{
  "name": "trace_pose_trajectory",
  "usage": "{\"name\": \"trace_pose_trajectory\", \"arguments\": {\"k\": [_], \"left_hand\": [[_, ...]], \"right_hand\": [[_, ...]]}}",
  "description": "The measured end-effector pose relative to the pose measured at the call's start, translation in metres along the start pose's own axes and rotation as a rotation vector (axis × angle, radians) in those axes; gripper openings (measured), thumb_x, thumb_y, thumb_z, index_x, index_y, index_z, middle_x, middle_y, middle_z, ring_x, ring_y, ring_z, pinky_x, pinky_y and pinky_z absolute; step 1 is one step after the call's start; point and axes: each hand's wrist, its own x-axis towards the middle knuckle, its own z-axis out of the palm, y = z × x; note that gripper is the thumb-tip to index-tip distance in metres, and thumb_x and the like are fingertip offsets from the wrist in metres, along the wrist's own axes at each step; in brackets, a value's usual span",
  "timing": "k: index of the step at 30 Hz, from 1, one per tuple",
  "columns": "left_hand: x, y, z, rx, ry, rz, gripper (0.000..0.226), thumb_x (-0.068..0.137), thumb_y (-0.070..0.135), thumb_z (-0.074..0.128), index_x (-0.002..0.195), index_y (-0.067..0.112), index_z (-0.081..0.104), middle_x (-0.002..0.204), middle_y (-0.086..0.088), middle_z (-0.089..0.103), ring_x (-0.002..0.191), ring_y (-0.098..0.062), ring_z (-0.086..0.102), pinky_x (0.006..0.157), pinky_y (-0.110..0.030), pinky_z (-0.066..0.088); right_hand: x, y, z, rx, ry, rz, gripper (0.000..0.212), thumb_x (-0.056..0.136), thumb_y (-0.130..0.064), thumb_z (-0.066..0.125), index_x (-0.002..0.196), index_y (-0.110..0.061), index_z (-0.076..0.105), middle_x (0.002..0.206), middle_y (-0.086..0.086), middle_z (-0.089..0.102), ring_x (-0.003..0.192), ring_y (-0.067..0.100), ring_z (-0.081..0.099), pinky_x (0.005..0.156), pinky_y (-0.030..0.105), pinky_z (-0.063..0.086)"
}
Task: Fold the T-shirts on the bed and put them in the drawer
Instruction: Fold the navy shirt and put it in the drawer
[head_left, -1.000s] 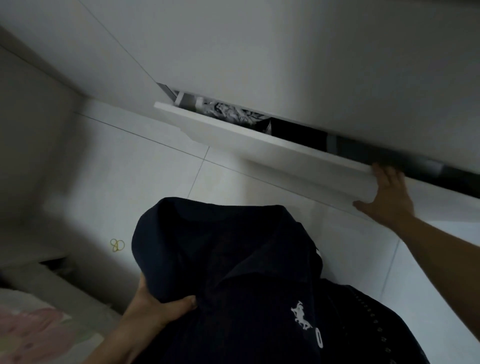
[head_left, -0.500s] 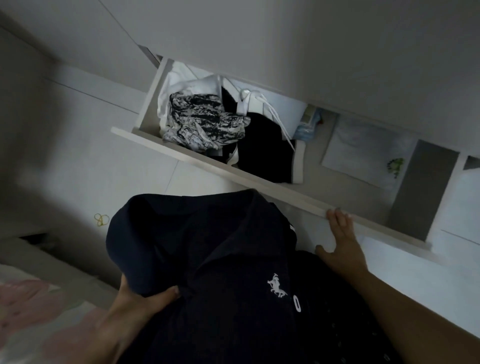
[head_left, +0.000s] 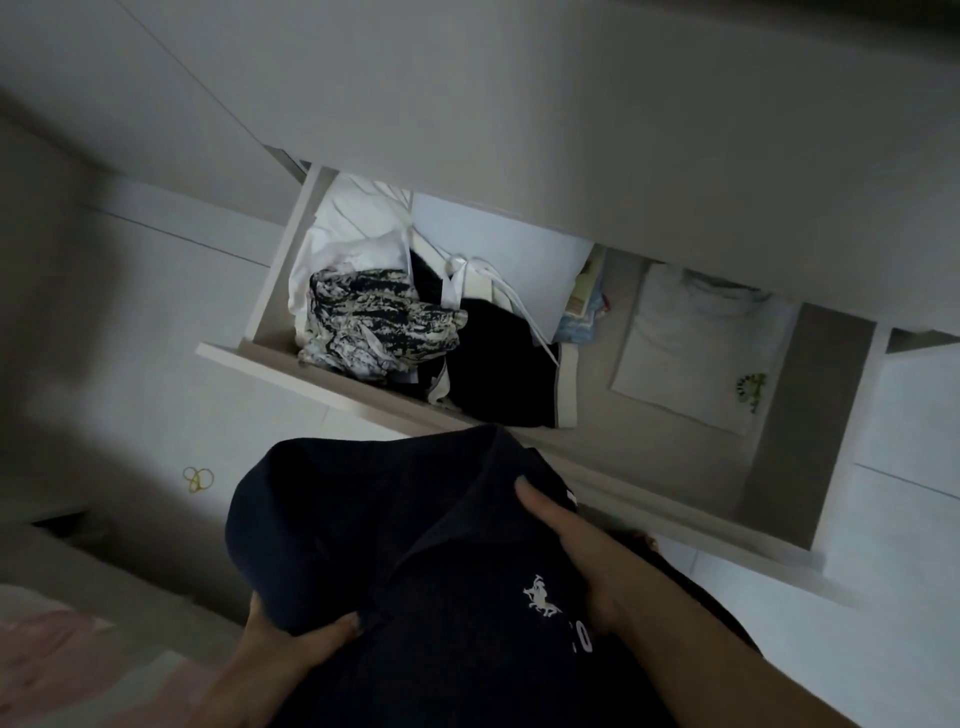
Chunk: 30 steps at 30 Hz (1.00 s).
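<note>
Navy shirt (head_left: 389, 545) held lengthwise, collar toward open drawer (head_left: 597, 447).

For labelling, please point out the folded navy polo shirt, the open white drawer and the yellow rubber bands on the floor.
folded navy polo shirt (head_left: 337, 519): head view, fabric left of collar.
open white drawer (head_left: 270, 366): head view, front panel's left end.
yellow rubber bands (head_left: 197, 480): head view, the loops.

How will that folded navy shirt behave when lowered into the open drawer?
Probably floppy: the navy shirt sags around the left hand and right hand, so its fold may loosen if one lets go. Likely light, being thin cloth; unlikely to slide once laid.
</note>
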Motion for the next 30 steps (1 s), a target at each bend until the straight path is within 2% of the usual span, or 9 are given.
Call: {"name": "trace_pose_trajectory", "arguments": {"k": [5, 9, 12, 16, 18, 21, 24, 27, 30], "left_hand": [[0.007, 0.002, 0.002, 0.027, 0.035, 0.013, 0.098, 0.056, -0.016, 0.078, 0.14, -0.002, 0.03, 0.141, -0.02, 0.04, 0.123, -0.026, 0.041, 0.09, -0.03, 0.032], [0.005, 0.01, 0.006, 0.013, 0.014, 0.007, 0.09, 0.061, -0.016, 0.076, 0.138, -0.002, 0.032, 0.133, -0.019, 0.046, 0.104, -0.015, 0.043, 0.081, -0.026, 0.036], [0.003, 0.012, 0.008, 0.019, 0.01, -0.021, 0.081, 0.066, -0.014, 0.073, 0.136, -0.001, 0.034, 0.129, -0.019, 0.05, 0.098, -0.013, 0.044, 0.079, -0.028, 0.035], [-0.002, 0.017, 0.011, 0.008, -0.007, -0.003, 0.084, 0.065, -0.002, 0.08, 0.136, 0.001, 0.035, 0.121, -0.013, 0.052, 0.088, -0.008, 0.046, 0.075, -0.024, 0.037], [-0.006, 0.022, 0.012, -0.021, -0.058, 0.018, 0.09, 0.058, 0.013, 0.08, 0.135, 0.003, 0.035, 0.117, -0.008, 0.052, 0.083, -0.006, 0.047, 0.078, -0.027, 0.036], [-0.016, 0.037, 0.016, -0.01, -0.082, 0.049, 0.098, 0.048, 0.018, 0.081, 0.135, 0.008, 0.035, 0.107, -0.001, 0.058, 0.076, 0.004, 0.047, 0.074, -0.024, 0.039], [-0.024, 0.064, 0.026, 0.063, -0.158, 0.124, 0.113, 0.025, 0.034, 0.08, 0.128, 0.018, 0.037, 0.091, 0.017, 0.055, 0.079, 0.006, 0.05, 0.063, -0.016, 0.04], [-0.024, 0.095, 0.057, 0.115, -0.25, 0.224, 0.078, 0.048, 0.013, 0.091, 0.108, 0.03, 0.044, 0.081, 0.018, 0.065, 0.072, 0.007, 0.06, 0.055, -0.008, 0.044], [-0.009, 0.119, 0.116, 0.126, -0.379, 0.324, 0.07, 0.056, 0.008, 0.086, 0.103, 0.039, 0.045, 0.085, 0.026, 0.066, 0.078, 0.014, 0.061, 0.054, -0.002, 0.044]], "right_hand": [[0.019, 0.003, 0.003, -0.01, 0.072, 0.002, 0.088, 0.037, -0.054, 0.09, 0.11, -0.011, 0.064, 0.101, 0.015, 0.072, 0.096, 0.031, 0.068, 0.083, 0.039, 0.053], [0.007, 0.008, 0.001, -0.085, 0.007, -0.02, 0.099, 0.035, -0.054, 0.091, 0.121, -0.016, 0.06, 0.111, 0.008, 0.069, 0.1, 0.026, 0.067, 0.092, 0.04, 0.051], [0.001, 0.016, 0.005, -0.177, 0.19, -0.281, 0.141, 0.026, -0.05, 0.091, 0.144, -0.037, 0.013, 0.121, -0.012, 0.046, 0.102, 0.013, 0.055, 0.09, 0.033, 0.047], [-0.004, 0.029, 0.005, -0.339, 0.264, -0.579, 0.14, 0.045, -0.039, 0.091, 0.138, -0.046, -0.014, 0.105, -0.031, 0.03, 0.092, -0.009, 0.042, 0.077, 0.015, 0.038], [-0.006, 0.032, 0.003, -0.384, 0.25, -0.64, 0.136, 0.053, -0.035, 0.089, 0.138, -0.046, -0.017, 0.107, -0.036, 0.027, 0.094, -0.014, 0.04, 0.073, 0.008, 0.036], [-0.016, 0.033, 0.001, -0.43, 0.261, -0.725, 0.13, 0.057, -0.036, 0.087, 0.137, -0.049, -0.016, 0.124, -0.025, 0.029, 0.101, -0.012, 0.043, 0.084, 0.009, 0.035], [-0.031, 0.029, -0.011, -0.45, 0.269, -0.859, 0.123, 0.059, -0.039, 0.086, 0.126, -0.06, -0.015, 0.119, -0.041, 0.026, 0.097, -0.032, 0.039, 0.075, -0.003, 0.034], [-0.057, 0.014, -0.037, -0.409, 0.367, -0.971, 0.123, 0.054, -0.042, 0.086, 0.126, -0.062, -0.011, 0.111, -0.052, 0.025, 0.096, -0.038, 0.034, 0.07, -0.01, 0.033], [-0.076, -0.009, -0.08, -0.331, 0.506, -1.05, 0.115, 0.047, -0.045, 0.084, 0.118, -0.067, -0.004, 0.111, -0.049, 0.027, 0.091, -0.04, 0.034, 0.065, -0.011, 0.032]]}}
